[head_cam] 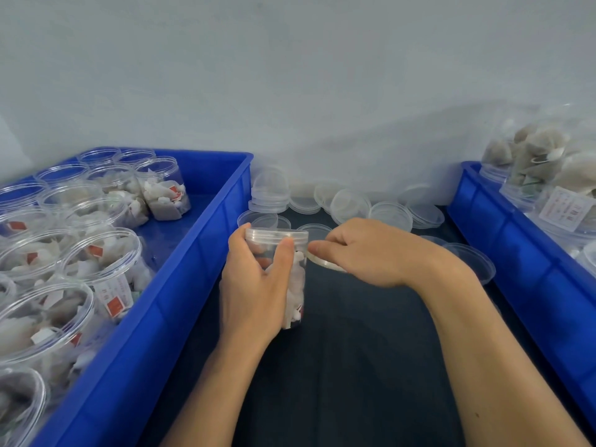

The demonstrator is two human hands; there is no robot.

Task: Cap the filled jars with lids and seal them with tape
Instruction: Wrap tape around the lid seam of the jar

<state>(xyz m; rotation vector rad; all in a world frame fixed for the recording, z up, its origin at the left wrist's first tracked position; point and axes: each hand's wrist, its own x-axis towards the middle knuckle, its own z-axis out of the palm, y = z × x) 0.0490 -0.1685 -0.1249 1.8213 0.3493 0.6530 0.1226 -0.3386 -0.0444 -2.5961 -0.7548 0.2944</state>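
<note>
Left hand wraps the clear, upright plastic jar of white sachets, thumb pressed just under its clear screw lid, over the dark desk between two blue plastic crates. Right hand, just right of the lid rim, pinches a pale tape strip running from the jar's neck. Judgement: tape lies at the seam; jar's vertical axis suits rotating under it.

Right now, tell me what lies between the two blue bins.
In the head view: dark cloth, loose clear lids along the wall, and both hands, the left holding a capped jar.
</note>
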